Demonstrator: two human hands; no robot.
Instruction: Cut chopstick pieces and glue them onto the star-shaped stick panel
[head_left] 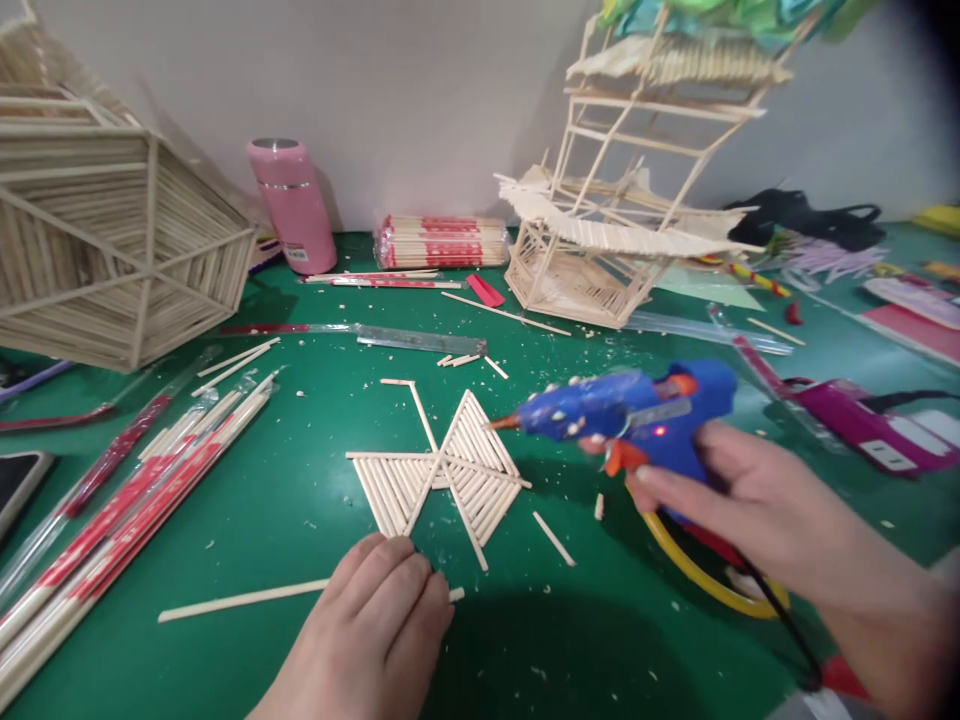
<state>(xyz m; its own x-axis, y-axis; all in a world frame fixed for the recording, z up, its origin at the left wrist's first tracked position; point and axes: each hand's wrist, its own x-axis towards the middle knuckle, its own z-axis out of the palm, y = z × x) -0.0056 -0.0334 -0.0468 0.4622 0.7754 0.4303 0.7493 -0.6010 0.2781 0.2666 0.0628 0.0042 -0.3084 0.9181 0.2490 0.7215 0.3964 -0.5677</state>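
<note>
On the green table lies a flat star-like frame of thin wooden sticks point(480, 480), with some of its triangular sections filled by short sticks. My left hand point(382, 610) rests at the frame's near edge, fingers curled down; what its fingertips hold, if anything, is hidden. A long stick point(244, 600) runs on the table to that hand, and a short stick end shows at its right. My right hand point(720, 500) is wrapped round a blue glue gun point(622, 405) with an orange trigger and a lit red light. The gun's nozzle points left, just above the frame's right part.
A large stick-built octagonal piece point(142, 240) stands at the left, beside a pink bottle point(292, 205). Wrapped chopsticks point(135, 500) lie at the left, a chopstick bundle point(442, 242) at the back. A tiered stick model point(574, 270) and a purple case point(870, 425) are farther right.
</note>
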